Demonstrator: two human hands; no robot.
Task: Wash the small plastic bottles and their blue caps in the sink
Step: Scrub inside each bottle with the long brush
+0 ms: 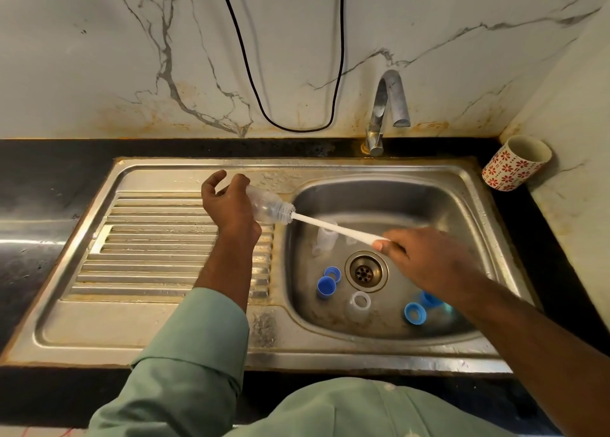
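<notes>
A: What's on the dark desk?

B: A steel sink. Left hand grips a bottle at frame centre, mouth pointing right; right hand pinches the brush entering it

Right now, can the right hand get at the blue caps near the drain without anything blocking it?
Probably yes. The right hand hovers over the basin, and the blue caps lie uncovered beside the drain. But its fingers hold the brush, so it must put that down first.
</notes>
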